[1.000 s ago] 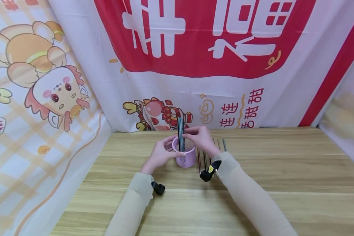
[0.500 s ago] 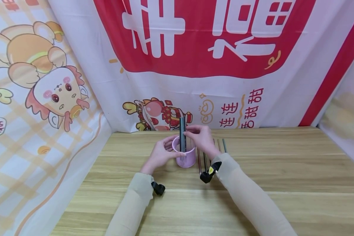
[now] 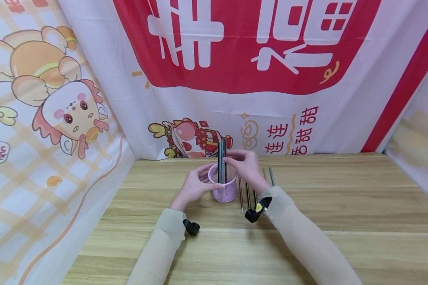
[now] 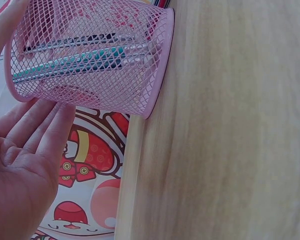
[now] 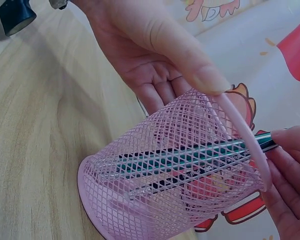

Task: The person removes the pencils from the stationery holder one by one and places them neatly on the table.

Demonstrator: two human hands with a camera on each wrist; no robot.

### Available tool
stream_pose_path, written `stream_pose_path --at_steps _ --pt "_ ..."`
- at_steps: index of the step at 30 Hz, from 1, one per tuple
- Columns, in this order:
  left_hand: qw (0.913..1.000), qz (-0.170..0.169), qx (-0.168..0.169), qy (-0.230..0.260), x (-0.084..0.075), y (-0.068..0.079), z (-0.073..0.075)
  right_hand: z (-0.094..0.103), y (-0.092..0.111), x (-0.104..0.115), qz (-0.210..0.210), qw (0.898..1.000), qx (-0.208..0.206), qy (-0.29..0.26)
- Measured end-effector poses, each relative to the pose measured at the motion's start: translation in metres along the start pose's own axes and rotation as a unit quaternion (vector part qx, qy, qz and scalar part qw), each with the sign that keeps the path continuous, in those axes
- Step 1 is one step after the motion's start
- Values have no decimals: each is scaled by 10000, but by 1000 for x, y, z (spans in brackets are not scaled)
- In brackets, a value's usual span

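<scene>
The right hand (image 3: 247, 165) pinches dark pencils (image 3: 220, 158), exactly how many is unclear, standing nearly upright inside a pink mesh pencil cup (image 3: 230, 193) held by the left hand (image 3: 193, 186); loose pencils (image 3: 241, 198) lie pointing away, just right of the cup, nearer the right hand.

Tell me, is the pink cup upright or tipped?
Upright: in the head view, the cup rests on its base on the table, open end up.

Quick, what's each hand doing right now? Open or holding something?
Left hand: holding the round pink mesh cup between thumb and fingers.
Right hand: pinching among the slim green and black pencils in the cup; how many, I can't tell.
</scene>
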State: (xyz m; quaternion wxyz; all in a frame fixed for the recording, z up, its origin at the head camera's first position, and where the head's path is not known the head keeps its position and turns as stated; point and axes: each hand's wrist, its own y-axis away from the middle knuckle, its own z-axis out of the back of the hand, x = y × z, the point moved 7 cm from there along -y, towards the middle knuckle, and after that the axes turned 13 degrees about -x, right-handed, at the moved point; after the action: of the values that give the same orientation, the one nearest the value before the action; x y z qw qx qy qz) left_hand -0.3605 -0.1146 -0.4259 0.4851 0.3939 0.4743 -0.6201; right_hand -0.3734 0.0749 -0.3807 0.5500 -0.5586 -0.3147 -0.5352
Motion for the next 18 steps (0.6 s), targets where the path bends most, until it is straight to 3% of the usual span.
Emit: stream_pose_path --at_steps 9,18 --pt "10000 15 15 36 2 -1 -1 13 1 6 102 9997 -153 -175" --pt "10000 45 -8 29 1 -1 0 37 -3 15 41 9948 -551 -859"
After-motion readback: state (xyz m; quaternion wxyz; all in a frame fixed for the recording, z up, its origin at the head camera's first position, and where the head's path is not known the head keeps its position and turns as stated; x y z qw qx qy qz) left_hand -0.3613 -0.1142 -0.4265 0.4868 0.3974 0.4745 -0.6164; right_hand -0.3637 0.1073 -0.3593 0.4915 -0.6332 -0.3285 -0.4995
